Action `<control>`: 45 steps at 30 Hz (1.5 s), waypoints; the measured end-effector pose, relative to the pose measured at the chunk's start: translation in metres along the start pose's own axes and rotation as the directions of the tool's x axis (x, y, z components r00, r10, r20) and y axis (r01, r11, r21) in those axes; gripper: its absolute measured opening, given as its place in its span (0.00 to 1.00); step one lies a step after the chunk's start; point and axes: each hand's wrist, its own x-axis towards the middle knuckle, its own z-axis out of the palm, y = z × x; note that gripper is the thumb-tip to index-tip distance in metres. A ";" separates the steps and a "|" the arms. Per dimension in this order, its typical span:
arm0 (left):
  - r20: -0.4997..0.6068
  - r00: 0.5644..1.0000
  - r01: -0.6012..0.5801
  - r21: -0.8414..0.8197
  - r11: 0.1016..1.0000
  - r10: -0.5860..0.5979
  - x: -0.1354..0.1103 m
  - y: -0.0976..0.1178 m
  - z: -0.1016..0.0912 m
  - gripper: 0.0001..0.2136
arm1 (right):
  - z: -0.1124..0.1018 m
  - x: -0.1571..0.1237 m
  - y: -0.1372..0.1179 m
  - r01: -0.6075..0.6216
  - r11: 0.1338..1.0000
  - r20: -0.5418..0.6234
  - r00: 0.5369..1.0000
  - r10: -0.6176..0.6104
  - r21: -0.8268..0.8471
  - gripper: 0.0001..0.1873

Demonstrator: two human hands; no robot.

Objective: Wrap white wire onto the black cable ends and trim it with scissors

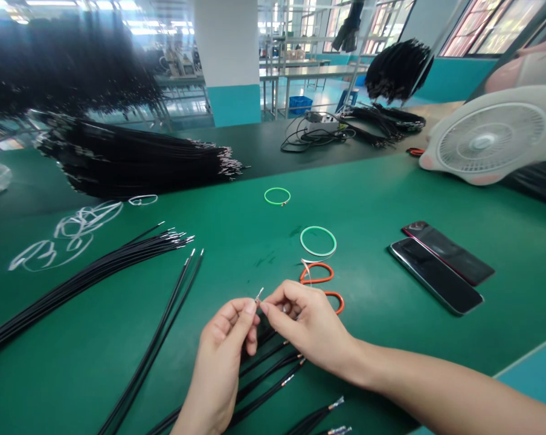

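Observation:
My left hand (225, 353) and my right hand (307, 326) meet over the green table (391, 199), fingertips pinched together on the metal-tipped end of a thin wire (259, 295). Under both hands lie several loose black wires (273, 371) with stripped copper ends. Two orange wire loops (317, 273) lie just beyond my right hand, partly hidden by it.
A bundle of black wires (96, 266) lies to the left, a larger pile (137, 157) behind it. White wire ties (73, 232) lie at left. Two green loops (318, 241) sit mid-table. Two phones (440, 266) lie at right, a white fan (490, 136) beyond.

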 end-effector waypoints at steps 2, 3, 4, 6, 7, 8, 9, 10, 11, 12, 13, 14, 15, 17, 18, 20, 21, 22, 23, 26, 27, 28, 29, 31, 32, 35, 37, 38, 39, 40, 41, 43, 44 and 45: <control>-0.007 1.000 0.004 -0.005 1.000 -0.004 0.001 0.001 -0.001 0.11 | -0.001 0.000 0.000 -0.001 1.000 0.009 1.000 0.001 0.010 0.06; -0.010 1.000 0.004 0.005 1.000 -0.004 0.001 0.001 -0.002 0.12 | -0.002 0.000 0.000 0.004 1.000 0.017 1.000 -0.004 0.013 0.06; -0.011 1.000 0.002 0.022 1.000 -0.002 0.002 0.000 -0.003 0.12 | -0.003 0.001 -0.001 0.009 1.000 0.024 1.000 -0.009 0.013 0.06; -0.011 1.000 -0.006 0.068 0.998 0.007 0.004 -0.001 -0.004 0.12 | -0.004 0.001 -0.002 0.016 1.000 0.036 0.999 -0.016 -0.001 0.06; -0.012 1.000 -0.011 0.087 0.996 0.012 0.004 -0.002 -0.004 0.12 | -0.005 0.001 -0.002 0.015 1.000 0.039 0.999 -0.014 -0.011 0.07; -0.014 1.000 -0.016 0.100 0.995 0.017 0.005 -0.004 -0.004 0.12 | -0.005 0.000 -0.003 0.012 1.000 0.042 0.999 -0.011 -0.020 0.07; -0.017 1.000 -0.020 0.108 0.994 0.022 0.005 -0.005 -0.004 0.12 | -0.006 0.000 -0.003 0.008 1.000 0.045 0.999 -0.007 -0.027 0.07; -0.023 0.999 -0.025 0.109 0.994 0.028 0.005 -0.006 -0.004 0.12 | -0.006 0.000 -0.003 0.006 0.999 0.049 0.999 -0.005 -0.031 0.07; -0.032 0.999 -0.029 0.106 0.994 0.033 0.005 -0.007 -0.004 0.12 | -0.006 0.000 -0.003 0.005 0.999 0.052 0.999 -0.003 -0.032 0.07; -0.043 0.998 -0.034 0.101 0.994 0.038 0.005 -0.008 -0.004 0.12 | -0.006 0.000 -0.002 0.004 1.000 0.055 0.998 -0.002 -0.030 0.07; -0.053 0.998 -0.037 0.095 0.995 0.043 0.004 -0.008 -0.004 0.12 | -0.006 0.000 -0.002 0.002 1.000 0.059 0.998 0.000 -0.024 0.07; -0.056 0.997 -0.040 0.091 0.995 0.045 0.004 -0.008 -0.004 0.12 | -0.007 0.001 -0.001 -0.003 1.000 0.062 0.998 0.004 -0.015 0.08; -0.052 0.998 -0.044 0.086 0.995 0.048 0.003 -0.008 -0.005 0.12 | -0.007 0.001 0.000 -0.014 1.000 0.062 0.998 0.014 -0.003 0.07; -0.021 0.999 -0.047 0.082 0.995 0.049 0.002 -0.006 -0.006 0.13 | -0.007 0.003 0.000 -0.054 0.998 0.055 0.997 0.053 0.026 0.08; -0.008 0.999 -0.051 0.087 0.995 0.052 0.002 -0.005 -0.006 0.14 | -0.006 0.003 0.000 -0.081 0.996 0.049 0.996 0.078 0.043 0.08; -0.021 0.997 -0.068 0.107 0.992 0.071 0.003 -0.004 -0.006 0.15 | -0.006 0.003 -0.001 -0.125 0.989 0.037 0.992 0.123 0.078 0.09; -0.042 0.995 -0.080 0.120 0.989 0.086 0.003 -0.004 -0.005 0.15 | -0.005 0.003 -0.002 -0.139 0.986 0.036 0.990 0.136 0.095 0.08; -0.063 0.993 -0.091 0.132 0.987 0.100 0.004 -0.004 -0.004 0.14 | -0.004 0.002 -0.003 -0.143 0.983 0.037 0.989 0.140 0.111 0.08; -0.079 0.991 -0.100 0.140 0.985 0.112 0.004 -0.005 -0.003 0.13 | -0.003 0.002 -0.004 -0.141 0.982 0.039 0.990 0.137 0.122 0.08; -0.082 0.989 -0.108 0.146 0.983 0.121 0.005 -0.006 0.000 0.13 | 0.001 -0.001 -0.006 -0.113 0.983 0.037 0.993 0.109 0.143 0.06; -0.077 0.990 -0.107 0.148 0.983 0.119 0.005 -0.007 0.001 0.13 | 0.002 -0.001 -0.005 -0.104 0.984 0.035 0.994 0.100 0.145 0.06; -0.072 0.990 -0.106 0.152 0.983 0.118 0.005 -0.007 0.001 0.13 | 0.002 -0.001 -0.005 -0.098 0.985 0.035 0.995 0.094 0.145 0.06; -0.066 0.991 -0.105 0.158 0.982 0.117 0.005 -0.006 0.001 0.13 | 0.003 -0.001 -0.004 -0.094 0.986 0.038 0.995 0.090 0.141 0.07; -0.054 0.992 -0.099 0.175 0.979 0.110 0.005 -0.006 0.001 0.14 | 0.003 -0.001 -0.002 -0.088 0.989 0.046 0.995 0.083 0.123 0.07; -0.050 0.993 -0.095 0.181 0.979 0.106 0.004 -0.005 0.001 0.14 | 0.002 0.000 -0.001 -0.084 0.990 0.050 0.996 0.079 0.113 0.07; -0.038 0.996 -0.077 0.178 0.981 0.085 0.003 -0.004 0.001 0.14 | 0.001 0.002 0.002 -0.072 0.994 0.061 0.996 0.067 0.086 0.07; -0.028 0.998 -0.059 0.167 0.984 0.064 0.003 -0.004 0.000 0.15 | 0.000 0.002 0.002 -0.066 0.996 0.059 0.996 0.062 0.067 0.08; -0.021 0.998 -0.047 0.159 0.986 0.051 0.003 -0.004 0.000 0.15 | 0.000 0.002 0.002 -0.064 0.996 0.056 0.997 0.061 0.058 0.08; -0.014 0.999 -0.035 0.148 0.988 0.038 0.003 -0.004 0.000 0.15 | 0.000 0.002 0.002 -0.063 0.997 0.050 0.997 0.060 0.051 0.08; -0.007 1.000 -0.022 0.134 0.991 0.023 0.003 -0.004 -0.001 0.15 | 0.000 0.002 0.001 -0.062 0.997 0.045 0.997 0.060 0.045 0.08; 0.001 1.000 -0.008 0.116 0.993 0.008 0.003 -0.005 -0.001 0.15 | 0.000 0.002 0.001 -0.061 0.997 0.042 0.997 0.060 0.041 0.08; 0.011 1.000 0.017 0.079 0.997 -0.018 0.003 -0.005 -0.001 0.14 | 0.000 0.001 0.001 -0.057 0.998 0.041 0.998 0.056 0.038 0.08; 0.014 0.999 0.029 0.062 0.998 -0.030 0.003 -0.004 -0.001 0.14 | 0.000 0.001 0.001 -0.054 0.998 0.041 0.998 0.053 0.037 0.08; 0.013 0.999 0.040 0.045 0.998 -0.040 0.003 -0.004 -0.001 0.13 | 0.000 0.001 0.001 -0.051 0.998 0.040 0.998 0.049 0.036 0.08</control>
